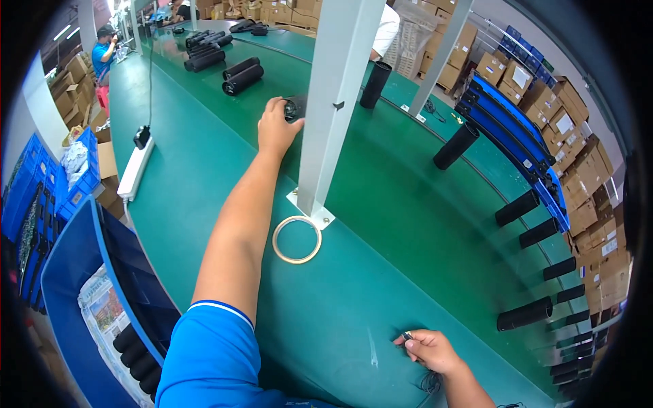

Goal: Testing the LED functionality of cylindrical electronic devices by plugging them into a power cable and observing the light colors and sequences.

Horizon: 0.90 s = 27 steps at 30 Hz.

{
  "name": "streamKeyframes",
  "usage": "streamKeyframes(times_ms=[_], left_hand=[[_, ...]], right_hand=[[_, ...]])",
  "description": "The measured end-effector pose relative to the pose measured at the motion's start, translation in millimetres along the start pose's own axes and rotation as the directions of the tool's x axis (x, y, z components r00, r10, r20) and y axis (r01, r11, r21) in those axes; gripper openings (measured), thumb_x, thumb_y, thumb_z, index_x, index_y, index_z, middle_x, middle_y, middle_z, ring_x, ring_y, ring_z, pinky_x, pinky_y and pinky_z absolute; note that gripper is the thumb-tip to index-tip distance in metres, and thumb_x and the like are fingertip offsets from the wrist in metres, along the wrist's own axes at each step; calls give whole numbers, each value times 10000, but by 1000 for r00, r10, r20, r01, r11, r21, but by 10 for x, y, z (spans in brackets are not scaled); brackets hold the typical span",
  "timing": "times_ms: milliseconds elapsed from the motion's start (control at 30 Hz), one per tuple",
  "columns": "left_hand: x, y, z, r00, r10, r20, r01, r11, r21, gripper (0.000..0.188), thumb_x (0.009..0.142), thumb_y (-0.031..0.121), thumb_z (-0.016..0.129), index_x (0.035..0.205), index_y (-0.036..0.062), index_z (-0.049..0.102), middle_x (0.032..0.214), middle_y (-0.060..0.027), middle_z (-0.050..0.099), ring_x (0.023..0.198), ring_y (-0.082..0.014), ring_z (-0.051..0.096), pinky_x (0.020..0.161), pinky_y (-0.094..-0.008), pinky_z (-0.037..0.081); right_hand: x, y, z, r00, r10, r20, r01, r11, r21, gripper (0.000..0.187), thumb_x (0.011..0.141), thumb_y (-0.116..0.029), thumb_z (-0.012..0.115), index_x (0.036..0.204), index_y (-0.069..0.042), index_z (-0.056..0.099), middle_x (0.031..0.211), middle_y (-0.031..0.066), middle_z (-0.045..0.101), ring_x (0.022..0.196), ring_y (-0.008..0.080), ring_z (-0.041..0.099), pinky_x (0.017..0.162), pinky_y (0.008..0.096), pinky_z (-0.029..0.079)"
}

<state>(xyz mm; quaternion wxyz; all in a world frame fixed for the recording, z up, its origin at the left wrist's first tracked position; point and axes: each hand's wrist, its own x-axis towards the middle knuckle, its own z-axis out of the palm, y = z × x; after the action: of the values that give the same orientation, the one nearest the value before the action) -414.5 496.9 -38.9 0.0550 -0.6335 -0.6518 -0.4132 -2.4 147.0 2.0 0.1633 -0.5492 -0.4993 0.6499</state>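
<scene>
Left hand (279, 126) far out, arm nearly straight, at the end of a black cylinder (294, 109). Fingers on its left, thumb low on the right; I can't tell whether the grasp is firm or only touching. Cylinder sits over the darker green strip (408, 214), beyond the seam with the lighter tabletop (211, 163). Open end faces left, toward the palm; the long axis seems to run right, behind the grey post (340, 102), which hides most of the body. Can't tell from my feed whether it is lifted.

The relation that matters, as I judge it: post immediately right of the cylinder, so room lies left or back toward the near edge, not straight across. Pale ring (297, 240) lies just beside the post's foot, right of the forearm; worth clearing.

Right hand (430, 350) low, by the tabletop's near edge, well apart from the cylinder; left is clearly nearer. Right thumb and fingers pinch a small dark connector (407, 336); thin black cable (429, 383) bunched under the wrist.

Left edge: white power strip (137, 168). Open surface between it and the forearm. Beyond the left hand, two more cylinders (243, 76) lie side by side, limiting reach that way.
</scene>
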Motion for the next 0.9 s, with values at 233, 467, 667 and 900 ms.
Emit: streamKeyframes(times_ms=[233, 467, 667, 900], left_hand=[[-144, 87, -669, 789, -431, -438, 391, 902, -185, 679, 732, 296, 726, 1238, -21, 402, 1158, -205, 524, 988, -332, 576, 843, -365, 490], [-573, -12, -1511, 473, -881, 3, 127, 65, -990, 610, 807, 421, 686, 1119, -36, 429, 999, -160, 537, 796, -209, 575, 696, -324, 519], [-1379, 611, -1777, 595, -789, 151, -6, -192, -981, 523, 840, 426, 668, 1036, -16, 469, 884, -113, 507, 685, -147, 545, 580, -239, 521], [-2630, 2497, -2070, 916, -280, 288, 103, -529, -842, 467, 873, 341, 653, 1123, 1, 455, 1027, -142, 535, 849, -191, 583, 738, -261, 542]], right_hand=[[-4, 40, -5, 998, -61, 18, 60, 996, 68, 209, 952, -144, 488, 1071, -34, 620, 585, -22, 470, 464, 45, 324, 419, 177, 237], [-19, 51, -8, 989, -147, -18, 148, 981, 128, 233, 984, -200, 428, 1121, -64, 558, 594, -12, 448, 420, 42, 257, 361, 168, 170], [-183, 35, -86, 972, -219, -85, 230, 959, 163, 256, 999, -270, 400, 1087, -85, 553, 632, -6, 452, 444, 49, 277, 382, 188, 215], [-1416, -3, -369, 793, -530, -301, 509, 847, -152, 237, 980, -233, 440, 955, -49, 586, 583, -8, 453, 454, 60, 337, 388, 206, 269]])
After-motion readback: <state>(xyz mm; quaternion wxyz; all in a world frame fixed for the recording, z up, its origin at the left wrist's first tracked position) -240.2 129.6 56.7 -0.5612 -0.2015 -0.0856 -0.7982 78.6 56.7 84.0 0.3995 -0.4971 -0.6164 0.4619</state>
